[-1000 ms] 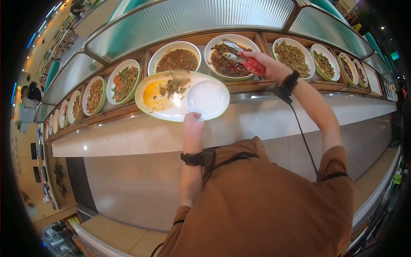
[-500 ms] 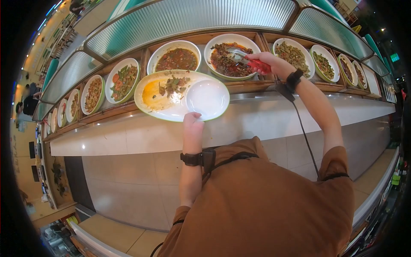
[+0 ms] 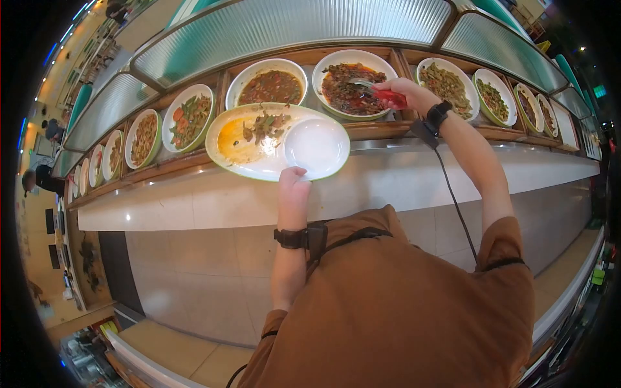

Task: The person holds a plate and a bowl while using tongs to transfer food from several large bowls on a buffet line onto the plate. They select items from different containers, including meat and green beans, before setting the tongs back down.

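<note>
My left hand (image 3: 294,187) grips the near rim of an oval white plate (image 3: 259,169) with a green edge, thumb on top. Orange sauce and a small heap of chopped food (image 3: 266,128) lie in the plate's left part; its round right compartment holds no food. My right hand (image 3: 414,97) is closed round the red handle of metal serving tongs (image 3: 392,98). The tongs' metal end reaches into a dark, oily chopped dish (image 3: 346,81) in a white bowl (image 3: 318,79). Its tips are partly hidden in the food.
More bowls stand in a wooden-framed row, including a brown, saucy dish (image 3: 270,87) and a green vegetable dish (image 3: 446,87). A ribbed glass guard (image 3: 291,32) rises behind them. The pale counter ledge (image 3: 162,207) runs in front. A cable (image 3: 453,194) hangs from my right wrist.
The tongs' end has shifted slightly within the dark dish. The view has moved a little; the plate stays in my left hand with its food unchanged.
</note>
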`<state>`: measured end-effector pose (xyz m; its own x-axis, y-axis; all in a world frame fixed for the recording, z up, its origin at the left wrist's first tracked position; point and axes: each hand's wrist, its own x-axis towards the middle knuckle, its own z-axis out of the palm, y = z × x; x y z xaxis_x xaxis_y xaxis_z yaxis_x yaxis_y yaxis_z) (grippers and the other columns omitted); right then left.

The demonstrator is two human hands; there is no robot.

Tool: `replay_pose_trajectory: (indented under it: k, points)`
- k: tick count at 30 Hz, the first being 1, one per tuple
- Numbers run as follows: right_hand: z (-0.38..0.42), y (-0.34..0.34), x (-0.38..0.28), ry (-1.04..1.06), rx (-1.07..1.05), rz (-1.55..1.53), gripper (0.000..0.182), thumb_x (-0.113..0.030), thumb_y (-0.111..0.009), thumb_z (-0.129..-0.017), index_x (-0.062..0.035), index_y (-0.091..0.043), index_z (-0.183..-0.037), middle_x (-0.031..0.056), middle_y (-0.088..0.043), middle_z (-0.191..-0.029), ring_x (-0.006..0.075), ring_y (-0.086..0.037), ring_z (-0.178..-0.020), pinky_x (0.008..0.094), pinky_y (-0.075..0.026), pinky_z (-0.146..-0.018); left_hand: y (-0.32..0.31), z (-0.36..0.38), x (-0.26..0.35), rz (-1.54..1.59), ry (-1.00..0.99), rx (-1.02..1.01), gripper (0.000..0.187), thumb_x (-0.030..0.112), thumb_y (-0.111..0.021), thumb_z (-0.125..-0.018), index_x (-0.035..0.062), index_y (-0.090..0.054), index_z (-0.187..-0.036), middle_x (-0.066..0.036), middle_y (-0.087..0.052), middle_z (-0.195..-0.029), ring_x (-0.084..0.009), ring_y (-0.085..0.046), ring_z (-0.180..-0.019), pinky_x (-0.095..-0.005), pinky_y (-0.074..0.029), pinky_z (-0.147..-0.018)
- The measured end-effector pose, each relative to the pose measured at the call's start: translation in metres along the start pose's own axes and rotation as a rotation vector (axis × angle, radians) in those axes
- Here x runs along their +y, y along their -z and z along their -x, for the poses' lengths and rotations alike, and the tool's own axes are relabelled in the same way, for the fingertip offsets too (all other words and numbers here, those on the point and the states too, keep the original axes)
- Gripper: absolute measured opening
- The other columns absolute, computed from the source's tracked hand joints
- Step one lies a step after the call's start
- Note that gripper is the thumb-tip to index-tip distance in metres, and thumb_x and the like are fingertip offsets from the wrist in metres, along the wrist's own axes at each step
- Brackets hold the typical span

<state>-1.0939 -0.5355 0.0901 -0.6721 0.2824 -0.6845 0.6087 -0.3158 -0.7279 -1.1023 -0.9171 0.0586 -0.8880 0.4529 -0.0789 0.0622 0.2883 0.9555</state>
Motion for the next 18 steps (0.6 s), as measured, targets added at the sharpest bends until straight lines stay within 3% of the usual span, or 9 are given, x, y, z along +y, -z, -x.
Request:
replay_pose_trajectory:
  k: [5,8,11,18]
  points:
    - [0.004,0.015,-0.001,-0.014,0.006,0.014,0.023,-0.027,-0.062,-0.092,-0.0047,-0.063,-0.097,-0.001,-0.061,-0.072,0.0054,-0.055,-0.053,0.0171,-0.043,-0.04,0.001,0.001,0.007,0.097,0.096,-0.011,0.027,0.005,-0.055,-0.072,-0.0028,-0.056,-0.098,-0.008,-0.052,-0.089,-0.0177,-0.048,-0.084,-0.0275,-0.041,-0.079]
    - [0.012,0.015,0.003,0.008,0.033,-0.018,0.024,-0.028,-0.062,-0.092,-0.0045,-0.062,-0.097,-0.0007,-0.061,-0.072,0.0056,-0.055,-0.053,0.017,-0.044,-0.041,-0.001,-0.003,-0.007,-0.003,-0.019,0.003,0.028,0.005,-0.055,-0.071,-0.0021,-0.056,-0.098,-0.007,-0.051,-0.088,-0.0171,-0.047,-0.084,-0.0267,-0.04,-0.078]
    - [0.011,0.021,0.008,-0.005,0.04,0.016,0.024,-0.028,-0.062,-0.092,-0.005,-0.061,-0.099,-0.0013,-0.061,-0.072,0.0056,-0.055,-0.053,0.0169,-0.044,-0.041,-0.001,-0.003,-0.003,0.056,0.047,0.002,0.029,0.005,-0.055,-0.07,-0.0017,-0.056,-0.098,-0.007,-0.051,-0.087,-0.0172,-0.047,-0.084,-0.0266,-0.04,-0.077]
    - [0.036,0.014,-0.014,0.0,-0.009,0.045,0.023,-0.026,-0.065,-0.091,-0.0049,-0.062,-0.1,0.0003,-0.062,-0.073,0.0061,-0.055,-0.056,0.0167,-0.044,-0.043,0.001,-0.002,-0.001,-0.002,0.001,0.005,0.03,0.005,-0.055,-0.07,-0.002,-0.056,-0.099,-0.008,-0.051,-0.086,-0.0173,-0.048,-0.084,-0.0267,-0.04,-0.077]
